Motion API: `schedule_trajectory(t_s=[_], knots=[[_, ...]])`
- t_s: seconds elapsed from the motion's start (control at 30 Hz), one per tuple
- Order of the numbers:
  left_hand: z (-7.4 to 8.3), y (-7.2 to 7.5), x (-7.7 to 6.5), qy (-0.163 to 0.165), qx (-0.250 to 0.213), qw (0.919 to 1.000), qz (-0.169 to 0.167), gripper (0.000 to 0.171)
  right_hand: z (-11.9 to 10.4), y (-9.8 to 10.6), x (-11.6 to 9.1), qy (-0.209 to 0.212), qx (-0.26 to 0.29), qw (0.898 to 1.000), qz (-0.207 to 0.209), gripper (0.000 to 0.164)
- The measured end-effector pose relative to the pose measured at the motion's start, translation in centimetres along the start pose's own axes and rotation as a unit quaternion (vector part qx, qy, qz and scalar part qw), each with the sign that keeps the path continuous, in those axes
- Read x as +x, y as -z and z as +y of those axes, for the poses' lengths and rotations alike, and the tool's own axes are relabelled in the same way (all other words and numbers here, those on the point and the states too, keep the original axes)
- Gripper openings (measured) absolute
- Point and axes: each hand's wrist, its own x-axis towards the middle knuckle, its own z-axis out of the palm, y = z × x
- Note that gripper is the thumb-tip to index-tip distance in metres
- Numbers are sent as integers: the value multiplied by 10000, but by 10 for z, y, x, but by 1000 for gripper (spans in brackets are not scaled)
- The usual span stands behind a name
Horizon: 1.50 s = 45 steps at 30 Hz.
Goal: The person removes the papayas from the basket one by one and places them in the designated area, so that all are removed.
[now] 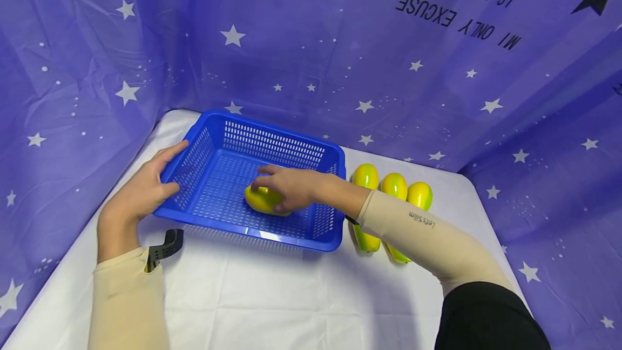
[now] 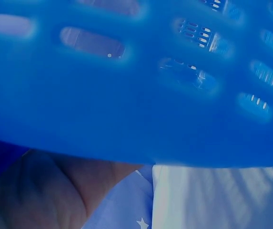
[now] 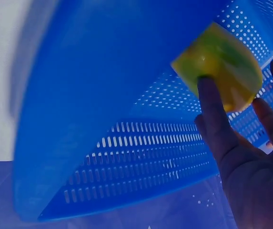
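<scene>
A blue plastic basket [image 1: 272,236] with slotted walls stands on the white-covered table. My left hand [image 1: 141,188] grips its left end by the rim; the basket wall fills most of the left wrist view, hiding the fingertips there. Inside the basket lies a yellow-green mango [image 1: 262,200], and my right hand [image 1: 293,188] holds it from above, fingers and thumb around its sides. The right wrist view shows the mango [image 3: 227,67] between the thumb and the fingers, close to the basket floor.
Several more mangoes [image 1: 365,177] lie on the table to the right of the basket, partly hidden under my right forearm. Purple star-printed curtains [image 1: 291,42] hang behind and at both sides. White cloth [image 1: 272,307] covers the table in front.
</scene>
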Motion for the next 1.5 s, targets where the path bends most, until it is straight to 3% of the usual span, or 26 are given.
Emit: schedule_trajectory(t_s=[0.47,0.67,0.8,1.07,1.5], knots=[[1,0,1,52,-146,9999,-17,95,-9,3,25,266,67,9995,127,76],[1,-1,0,54,-203,9998,-22,95,-10,1,32,337,-487,9982,-37,88],[1,-1,0,93,-203,9997,-21,95,-8,0,34,565,-463,9968,-335,95],[2,1,2,251,-179,9995,-30,94,-4,0,39,1153,-172,9898,-814,91],[1,2,1,181,-124,9998,-39,94,-3,-5,41,999,-171,9930,-605,93]])
